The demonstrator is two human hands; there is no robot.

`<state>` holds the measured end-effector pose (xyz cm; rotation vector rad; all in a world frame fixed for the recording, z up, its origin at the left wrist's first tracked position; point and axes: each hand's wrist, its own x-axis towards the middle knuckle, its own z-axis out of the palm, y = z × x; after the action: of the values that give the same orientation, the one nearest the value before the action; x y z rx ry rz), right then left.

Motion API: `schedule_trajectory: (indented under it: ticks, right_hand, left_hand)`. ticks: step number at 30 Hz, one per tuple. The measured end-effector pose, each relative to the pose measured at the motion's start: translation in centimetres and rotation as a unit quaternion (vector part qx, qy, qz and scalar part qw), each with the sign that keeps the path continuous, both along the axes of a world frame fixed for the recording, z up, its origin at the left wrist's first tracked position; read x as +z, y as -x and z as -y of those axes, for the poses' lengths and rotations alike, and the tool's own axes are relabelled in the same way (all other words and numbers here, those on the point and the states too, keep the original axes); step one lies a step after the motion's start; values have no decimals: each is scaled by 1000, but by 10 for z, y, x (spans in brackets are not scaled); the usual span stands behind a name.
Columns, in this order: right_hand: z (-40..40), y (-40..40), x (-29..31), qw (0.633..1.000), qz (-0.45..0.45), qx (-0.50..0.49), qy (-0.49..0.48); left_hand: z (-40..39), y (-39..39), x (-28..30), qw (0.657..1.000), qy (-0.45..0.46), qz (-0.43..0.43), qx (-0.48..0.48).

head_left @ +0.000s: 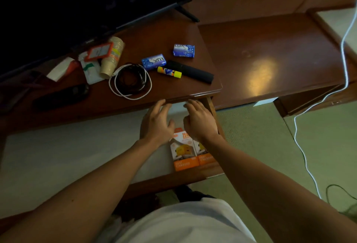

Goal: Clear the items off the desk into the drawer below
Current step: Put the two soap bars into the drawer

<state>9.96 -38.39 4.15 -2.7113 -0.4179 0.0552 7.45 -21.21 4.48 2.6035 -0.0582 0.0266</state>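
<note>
The drawer under the desk is pulled out, pale inside. Two orange charger boxes lie side by side at its right end. My left hand and my right hand hover over the boxes with fingers spread, fingertips near the desk's front edge, holding nothing. On the desk lie two blue soap bars, a yellow glue stick, a black remote, coiled black and white cables, a stack of paper cups, an orange-framed card and a black phone handset.
A dark TV screen stands at the desk's back left, its foot behind the soaps. A lower wooden table adjoins on the right. A white cable trails over it down to the green carpet.
</note>
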Motion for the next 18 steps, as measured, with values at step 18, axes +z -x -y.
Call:
schedule_trajectory:
  ticks: [18]
  right_hand:
    - [-31,-202,66,1000,26,13,11]
  left_hand:
    - [-39,-188,73,995,-86,-48,2]
